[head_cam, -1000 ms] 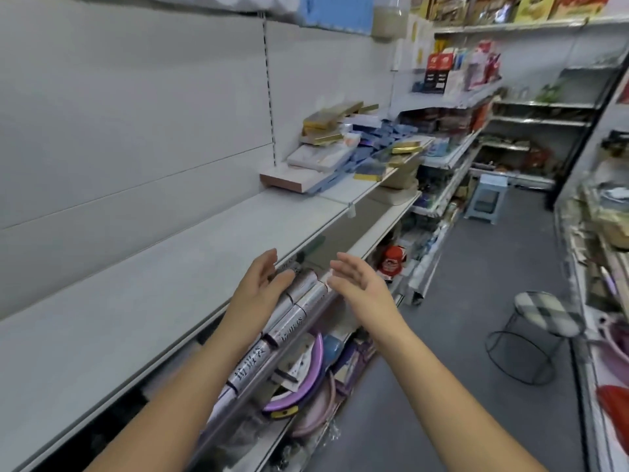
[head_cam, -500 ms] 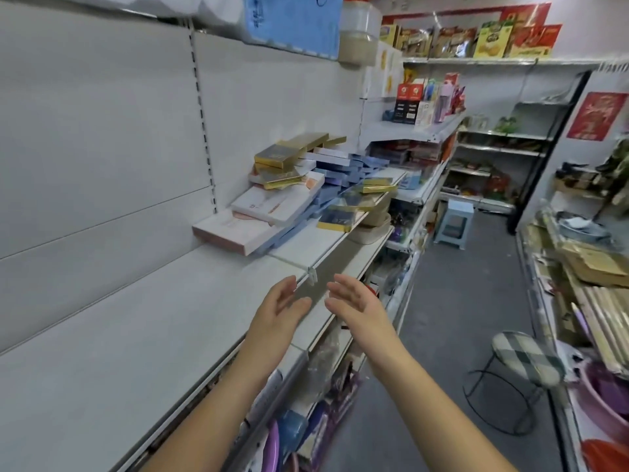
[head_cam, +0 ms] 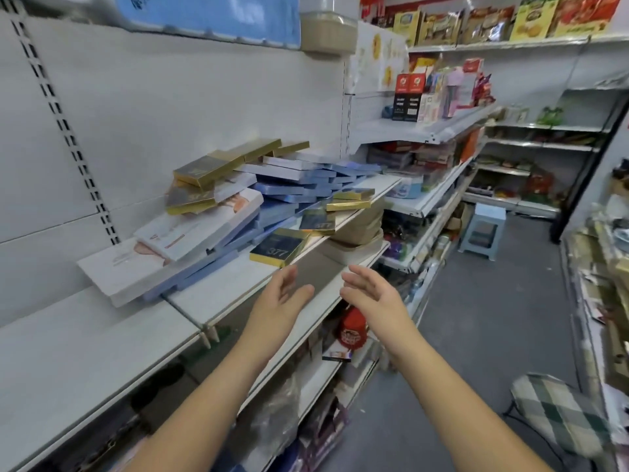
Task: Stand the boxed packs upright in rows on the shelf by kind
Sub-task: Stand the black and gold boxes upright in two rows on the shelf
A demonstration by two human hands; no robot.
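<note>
Two hands, left hand (head_cam: 279, 301) and right hand (head_cam: 371, 296), spread wide, empty; gold-edged pack (head_cam: 277, 252) lies flat just beyond left fingertips on shelf (head_cam: 211, 294).

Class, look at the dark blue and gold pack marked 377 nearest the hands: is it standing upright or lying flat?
Lying flat. The 377 pack rests face up at the shelf edge, printed top showing.

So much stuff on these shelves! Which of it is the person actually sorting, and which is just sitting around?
Part of the job:
- gold-edged dark packs
- blue packs
- white packs
- shelf they lie on
- left hand and right hand, both open and empty

Just lying about:
- small blue stool
- checked stool
- red tub on a lower shelf
- snack boxes up high
</note>
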